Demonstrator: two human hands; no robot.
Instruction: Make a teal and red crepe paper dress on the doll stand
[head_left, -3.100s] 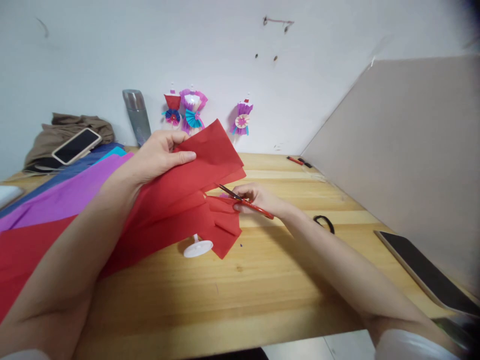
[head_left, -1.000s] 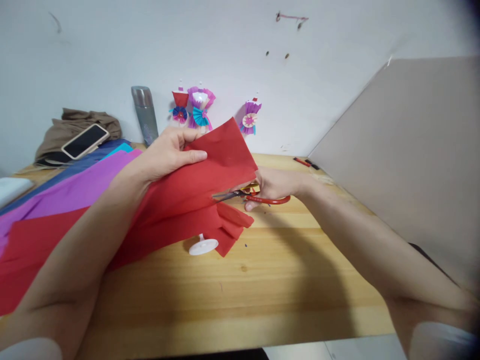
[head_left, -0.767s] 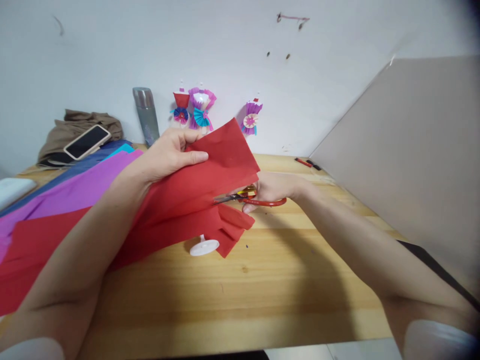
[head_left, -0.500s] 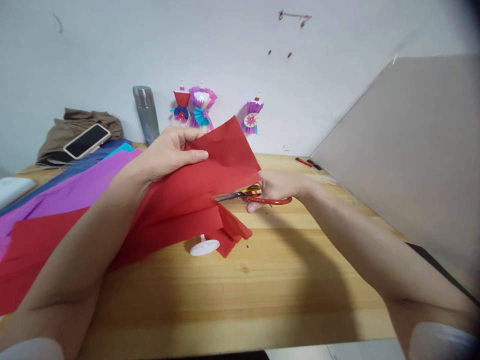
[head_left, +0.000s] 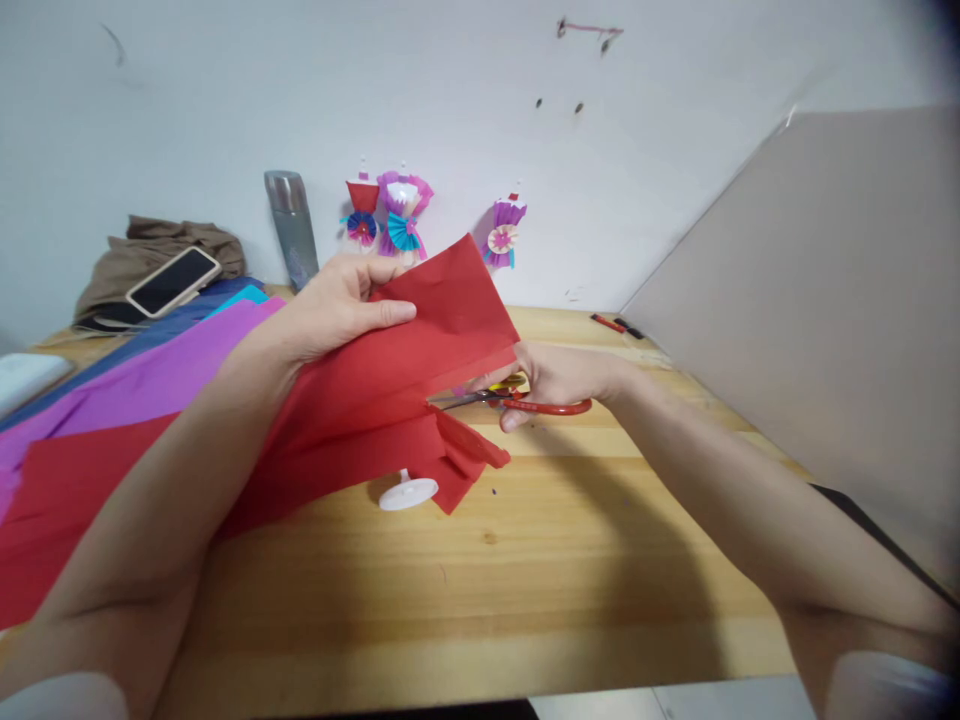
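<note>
A long sheet of red paper (head_left: 360, 400) is pinched in my left hand (head_left: 349, 305), thumb on top, with its right end raised off the table. My right hand (head_left: 559, 380) grips a pair of scissors (head_left: 547, 406) with red handles. Their blades point left into a slit in the paper's right edge, and a partly cut flap (head_left: 465, 465) droops below the slit. Under the sheet's lower edge, a white disc with a short stem (head_left: 409, 493) rests on the table. My right fingers are partly hidden behind the handles.
Purple paper (head_left: 150, 385) and blue sheets lie at the left, beside a phone (head_left: 172, 282) on brown cloth (head_left: 180, 240). A grey flask (head_left: 292, 230) and several paper-decorated figures (head_left: 504, 235) stand by the wall. A partition (head_left: 825, 280) rises at the right.
My right hand and the scissors have drawn slightly to the right, and the blades sit a little less deep in the slit. My left hand keeps its hold on the red paper.
</note>
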